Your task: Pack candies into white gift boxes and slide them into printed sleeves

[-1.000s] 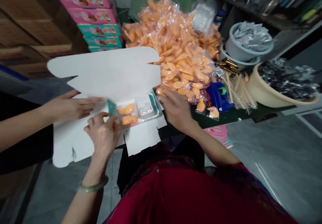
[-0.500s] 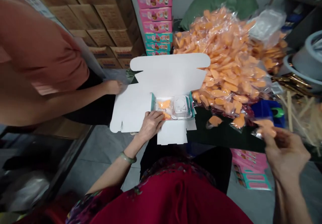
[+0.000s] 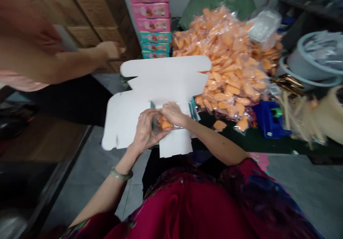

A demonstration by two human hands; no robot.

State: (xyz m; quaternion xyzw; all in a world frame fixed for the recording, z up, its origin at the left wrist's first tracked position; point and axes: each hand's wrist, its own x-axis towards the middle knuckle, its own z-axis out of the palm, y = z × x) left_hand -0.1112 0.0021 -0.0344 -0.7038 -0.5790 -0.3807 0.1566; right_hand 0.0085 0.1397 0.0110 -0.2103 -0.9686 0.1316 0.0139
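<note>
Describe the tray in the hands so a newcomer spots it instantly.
Find the big heap of orange packets on the table; left of it lies an unfolded white carton. At the carton's middle, the left hand and right hand meet on a clear plastic tray. Unlike the loose packets in the heap, it sits between teal edges and holds a few orange pieces.

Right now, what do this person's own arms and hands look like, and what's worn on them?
The left hand and right hand are bare: no gloves. A smooth pale green bangle circles the left wrist. Forearms are uncovered; dark red patterned sleeves start near the elbows.
</note>
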